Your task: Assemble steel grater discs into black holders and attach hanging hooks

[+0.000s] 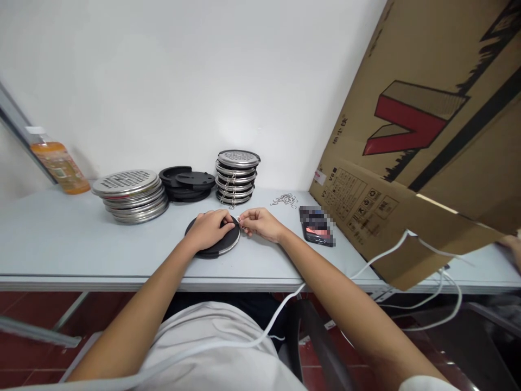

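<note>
A black round disc [214, 252] with a silver metal rim lies on the table near its front edge. My left hand [208, 229] rests over the disc and grips it, thumb and fingers bent near its right edge. At that same edge, my right hand [260, 224] pinches a small metal wire hook [239, 219]. Whether the hook is fastened to the rim is too small to tell. Behind my hands stands a stack of assembled discs [238, 158] with wire hooks hanging from their sides. Loose wire hooks [286, 200] lie in a pile to its right.
Perforated metal discs [126, 182] are stacked at left, beside black plastic rings and discs [189, 182]. An orange bottle [61, 165] stands in the left corner. A phone [317, 225] lies at right, before a large cardboard box [407, 136]. A white cable [280, 309] crosses my lap.
</note>
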A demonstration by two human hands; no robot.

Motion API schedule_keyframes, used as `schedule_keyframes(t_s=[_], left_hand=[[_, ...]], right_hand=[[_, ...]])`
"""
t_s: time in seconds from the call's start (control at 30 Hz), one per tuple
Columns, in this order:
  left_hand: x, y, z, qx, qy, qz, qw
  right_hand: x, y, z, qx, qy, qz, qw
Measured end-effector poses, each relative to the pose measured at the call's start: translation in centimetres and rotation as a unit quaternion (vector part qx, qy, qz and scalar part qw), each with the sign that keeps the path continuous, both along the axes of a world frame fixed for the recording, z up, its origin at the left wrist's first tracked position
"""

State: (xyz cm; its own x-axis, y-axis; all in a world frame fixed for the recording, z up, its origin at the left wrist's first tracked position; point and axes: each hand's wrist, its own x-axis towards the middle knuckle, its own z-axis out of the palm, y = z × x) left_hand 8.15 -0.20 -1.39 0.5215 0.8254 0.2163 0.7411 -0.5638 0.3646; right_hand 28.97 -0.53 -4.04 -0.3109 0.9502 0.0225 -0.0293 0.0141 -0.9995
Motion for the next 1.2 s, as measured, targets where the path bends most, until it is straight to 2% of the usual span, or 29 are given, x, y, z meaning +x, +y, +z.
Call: schedule_keyframes(t_s=[0.1,0.27,0.4,0.53,0.67,0.97,1.2], left_hand=[[0.0,0.0,0.0,-0.004,-0.006,0.0,1.0],[-0.1,0.0,0.1,-0.006,-0.01,-0.004,1.0],[-0.5,0.1,0.2,-0.012,-0.02,-0.042,0.999],[-1.2,0.1,0.5,-0.044,-0.042,-0.098,0.993],[-1.6,0.0,0.8,-0.066,-0.058,-0.116,0.989],[-1.6,0.0,0.8,-0.073,-0.061,-0.121,0.988],[-1.6,0.0,0.7,-0.075,-0.068,-0.12,0.988]], right_hand=[[0.2,0.1,0.2,0.018,-0.013,-0.019,1.0],[0.8,0.3,0.4,0.067,-0.087,-0.051,0.993],[0.9,0.3,0.3,0.09,-0.109,-0.021,0.99],[1.1,0.2,0.3,0.105,-0.117,0.04,0.987],[1.3,0.1,0.4,0.101,-0.098,0.098,0.985],[1.0,-0.3,0.8,0.08,-0.117,0.099,0.985],[1.1,-0.4,0.8,0.095,-0.12,0.101,0.983]])
